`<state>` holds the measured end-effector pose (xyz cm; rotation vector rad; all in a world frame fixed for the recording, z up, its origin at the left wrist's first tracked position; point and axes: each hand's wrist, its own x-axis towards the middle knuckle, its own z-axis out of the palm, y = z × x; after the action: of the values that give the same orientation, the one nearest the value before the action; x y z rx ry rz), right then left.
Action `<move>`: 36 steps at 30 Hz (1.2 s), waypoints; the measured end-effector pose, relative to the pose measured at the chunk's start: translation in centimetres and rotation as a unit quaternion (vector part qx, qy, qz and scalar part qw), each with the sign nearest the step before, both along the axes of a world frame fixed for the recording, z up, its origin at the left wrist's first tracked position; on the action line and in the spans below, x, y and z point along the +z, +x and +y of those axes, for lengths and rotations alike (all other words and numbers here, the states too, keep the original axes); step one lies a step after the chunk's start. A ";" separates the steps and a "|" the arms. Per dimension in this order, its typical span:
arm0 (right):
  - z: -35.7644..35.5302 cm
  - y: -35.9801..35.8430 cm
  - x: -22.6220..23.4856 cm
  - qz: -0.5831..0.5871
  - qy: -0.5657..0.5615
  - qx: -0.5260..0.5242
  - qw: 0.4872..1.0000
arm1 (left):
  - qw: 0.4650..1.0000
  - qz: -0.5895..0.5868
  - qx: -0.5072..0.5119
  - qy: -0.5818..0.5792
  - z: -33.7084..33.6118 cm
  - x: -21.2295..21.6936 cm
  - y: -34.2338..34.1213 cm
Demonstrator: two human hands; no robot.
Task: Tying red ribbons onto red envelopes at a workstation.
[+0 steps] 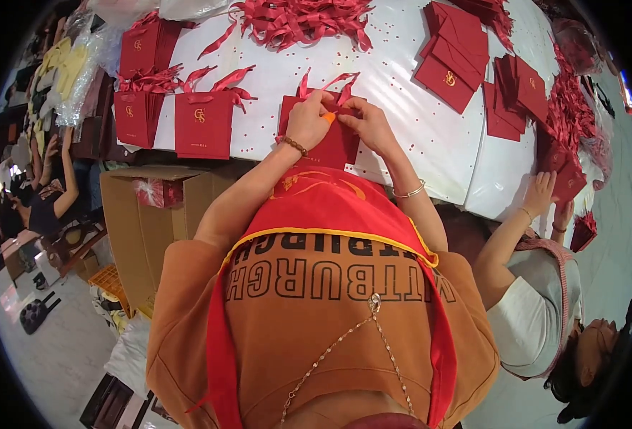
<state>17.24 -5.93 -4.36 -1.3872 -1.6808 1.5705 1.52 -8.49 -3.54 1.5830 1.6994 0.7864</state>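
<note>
A red paper gift bag point(324, 152) with gold print lies flat on the white table in front of me. Both hands meet over its upper edge, where a red ribbon point(347, 87) loops out beyond the fingers. My left hand point(307, 123) pinches the bag's top; something orange covers one of its fingertips. Close beside it, my right hand point(370, 127) has thumb and forefinger closed at the ribbon's end. The fingers partly hide where ribbon and bag join. Left of them lies another red bag point(203, 129) with ribbon handles.
Stacked red bags point(136, 121) stand at the left, and loose ribbons point(294, 21) heap at the far side. More red bags point(453, 53) lie to the right. A co-worker's hand point(541, 191) holds red bags there. An open cardboard box point(126, 236) sits below the table edge.
</note>
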 end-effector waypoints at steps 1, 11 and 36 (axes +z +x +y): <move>-0.1 0.0 0.1 0.000 0.000 0.002 1.000 | 1.000 -0.020 -0.002 -0.015 0.1 0.3 0.0; -1.1 -0.5 0.1 -0.036 0.101 -0.029 0.994 | 0.980 -0.147 0.036 -0.127 0.2 0.6 -0.1; -1.4 0.1 -0.5 0.068 0.038 -0.037 0.996 | 0.991 -0.059 -0.092 -0.083 1.0 0.0 -1.0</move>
<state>17.30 -7.31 -4.83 -1.2600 -1.5741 1.5083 0.56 -7.51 -3.56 1.5220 1.4714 0.6168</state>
